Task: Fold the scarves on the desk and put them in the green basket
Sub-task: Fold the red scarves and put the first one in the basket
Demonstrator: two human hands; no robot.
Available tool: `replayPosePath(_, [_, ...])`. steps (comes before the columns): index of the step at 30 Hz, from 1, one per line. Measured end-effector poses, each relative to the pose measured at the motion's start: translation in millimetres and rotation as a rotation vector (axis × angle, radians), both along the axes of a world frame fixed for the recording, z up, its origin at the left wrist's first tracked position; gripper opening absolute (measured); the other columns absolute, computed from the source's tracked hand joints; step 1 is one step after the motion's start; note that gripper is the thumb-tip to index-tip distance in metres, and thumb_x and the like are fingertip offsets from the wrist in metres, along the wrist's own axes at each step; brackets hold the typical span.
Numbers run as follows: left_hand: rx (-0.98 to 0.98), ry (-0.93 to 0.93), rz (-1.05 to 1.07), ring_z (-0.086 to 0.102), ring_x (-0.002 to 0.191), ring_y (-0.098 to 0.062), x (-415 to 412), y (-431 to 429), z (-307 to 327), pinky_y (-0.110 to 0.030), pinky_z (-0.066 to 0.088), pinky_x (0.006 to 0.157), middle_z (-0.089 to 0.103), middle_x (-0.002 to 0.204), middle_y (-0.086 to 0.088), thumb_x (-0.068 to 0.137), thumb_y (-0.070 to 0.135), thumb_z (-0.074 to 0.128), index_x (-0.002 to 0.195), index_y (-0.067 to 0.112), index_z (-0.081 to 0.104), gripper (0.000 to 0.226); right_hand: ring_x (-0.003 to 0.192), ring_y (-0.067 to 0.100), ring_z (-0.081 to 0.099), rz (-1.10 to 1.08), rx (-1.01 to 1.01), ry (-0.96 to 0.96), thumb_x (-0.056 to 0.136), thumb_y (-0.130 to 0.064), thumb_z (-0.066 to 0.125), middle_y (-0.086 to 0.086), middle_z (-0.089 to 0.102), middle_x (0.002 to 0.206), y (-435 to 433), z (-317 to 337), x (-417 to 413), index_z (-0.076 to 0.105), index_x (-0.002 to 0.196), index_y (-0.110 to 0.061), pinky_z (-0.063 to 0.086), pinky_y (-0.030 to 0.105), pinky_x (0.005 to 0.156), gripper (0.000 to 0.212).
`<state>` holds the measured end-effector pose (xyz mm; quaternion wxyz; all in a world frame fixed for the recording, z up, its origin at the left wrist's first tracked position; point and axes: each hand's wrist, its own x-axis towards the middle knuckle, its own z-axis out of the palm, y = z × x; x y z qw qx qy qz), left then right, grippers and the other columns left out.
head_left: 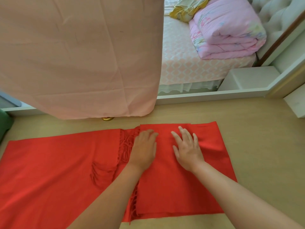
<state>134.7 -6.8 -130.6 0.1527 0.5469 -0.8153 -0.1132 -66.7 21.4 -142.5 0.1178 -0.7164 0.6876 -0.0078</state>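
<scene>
While the head view shows only one fold made, the task looks to be at an early stage. The red scarf [57,162] lies flat across the wooden desk [255,146], with its right end turned back over itself to form a doubled panel. Its long left part is spread out in a single layer.

Both hands rest on the doubled panel. The left hand [144,149] presses near the fringe [125,142] with its fingers close together. The right hand [188,151] lies flat just beside it with its fingers spread apart. Neither hand grips the cloth.

More folds are needed, and then the move to what seems to be the green basket [5,123], only a corner of which shows at the far left edge. No scarf can be seen inside it.

The scarf is plain bright red, soft and thin, with tangled tassels and a small puckered wrinkle near the middle.
</scene>
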Motion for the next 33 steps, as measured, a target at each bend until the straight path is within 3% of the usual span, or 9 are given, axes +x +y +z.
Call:
replayPosePath(3, [0.09, -0.243, -0.108, 0.034, 0.142, -0.026, 1, 28, -25, -0.047, 0.033, 0.111, 0.036, 0.155, -0.002, 0.092, 0.049, 0.036, 0.146, 0.027, 0.041, 0.058, 0.152, 0.022, -0.01, -0.046, 0.181, 0.07, 0.087, -0.06, 0.005, 0.003, -0.013, 0.165, 16, -6, -16, -0.001, 0.157, -0.033, -0.002, 0.058, 0.118, 0.075])
replayPosePath(6, [0.145, -0.336, -0.068, 0.013, 0.15, -0.03, 15, 40, -38, -0.051, 0.012, 0.118, 0.016, 0.162, -0.004, 0.093, 0.06, 0.028, 0.154, 0.031, 0.025, 0.067, 0.148, 0.02, -0.026, -0.095, 0.245, 0.135, 0.097, -0.061, 0.013, 0.003, -0.028, 0.161, 27, -1, -47, -0.019, 0.153, -0.035, -0.011, 0.055, 0.119, 0.07])
replayPosePath(9, [0.124, -0.388, -0.032, 0.021, 0.147, -0.035, 7, 45, -25, -0.054, 0.009, 0.117, 0.028, 0.159, -0.011, 0.092, 0.056, 0.032, 0.151, 0.022, 0.035, 0.068, 0.149, 0.027, -0.021, -0.129, 0.192, 0.215, 0.099, -0.055, 0.012, 0.012, -0.023, 0.162, 43, 2, -66, -0.013, 0.156, -0.025, -0.008, 0.053, 0.12, 0.069])
replayPosePath(12, [0.08, -0.301, -0.087, 0.022, 0.148, -0.029, -17, 62, -12, -0.051, 0.012, 0.118, 0.028, 0.159, -0.009, 0.092, 0.048, 0.037, 0.15, 0.018, 0.038, 0.065, 0.152, 0.028, 0.001, -0.08, 0.026, 0.153, 0.093, -0.051, 0.023, 0.014, 0.003, 0.165, 68, 4, -63, 0.016, 0.158, -0.021, 0.006, 0.054, 0.119, 0.072])
replayPosePath(15, [0.108, -0.237, -0.271, 0.013, 0.15, -0.025, -41, 93, -14, -0.05, 0.014, 0.119, 0.016, 0.163, -0.003, 0.091, 0.052, 0.04, 0.154, 0.026, 0.028, 0.069, 0.152, 0.023, 0.009, 0.077, 0.041, 0.107, 0.092, -0.051, 0.034, 0.008, 0.011, 0.165, 101, -2, -60, 0.022, 0.156, -0.03, 0.016, 0.056, 0.116, 0.068])
replayPosePath(18, [0.182, -0.322, -0.382, 0.0, 0.151, -0.031, -57, 122, -21, -0.064, 0.011, 0.116, 0.004, 0.164, -0.004, 0.082, 0.072, 0.039, 0.155, 0.038, 0.015, 0.085, 0.148, 0.025, 0.019, -0.05, 0.144, 0.141, 0.088, -0.06, 0.036, 0.008, 0.022, 0.162, 132, -8, -84, 0.03, 0.153, -0.034, 0.032, 0.067, 0.107, 0.07])
replayPosePath(22, [0.247, -0.378, -0.406, -0.02, 0.148, -0.034, -79, 142, -15, -0.068, -0.009, 0.111, -0.016, 0.162, -0.005, 0.067, 0.089, 0.036, 0.153, 0.045, 0.005, 0.102, 0.149, 0.03, 0.023, -0.154, 0.198, 0.186, 0.087, -0.064, 0.032, 0.005, 0.022, 0.162, 159, -10, -130, 0.028, 0.153, -0.034, 0.025, 0.065, 0.109, 0.073])
replayPosePath(27, [0.145, -0.229, -0.416, 0.032, 0.142, -0.027, -132, 143, 6, -0.051, 0.025, 0.113, 0.041, 0.15, -0.001, 0.08, 0.063, 0.048, 0.128, 0.03, 0.055, 0.059, 0.114, 0.038, 0.06, -0.325, 0.036, 0.11, 0.081, -0.04, 0.06, 0.019, 0.059, 0.129, 173, 5, -147, 0.063, 0.128, -0.012, 0.05, 0.051, 0.09, 0.055])
replayPosePath(33, [0.071, -0.174, -0.483, 0.059, 0.105, -0.027, -231, 88, 33, -0.04, 0.046, 0.085, 0.06, 0.12, -0.001, 0.093, 0.018, 0.046, 0.127, 0.022, 0.057, 0.036, 0.089, 0.033, 0.063, -0.569, 0.054, 0.087, 0.078, -0.034, 0.074, 0.011, 0.062, 0.097, 175, 18, -172, 0.063, 0.109, -0.015, 0.049, 0.042, 0.076, 0.038])
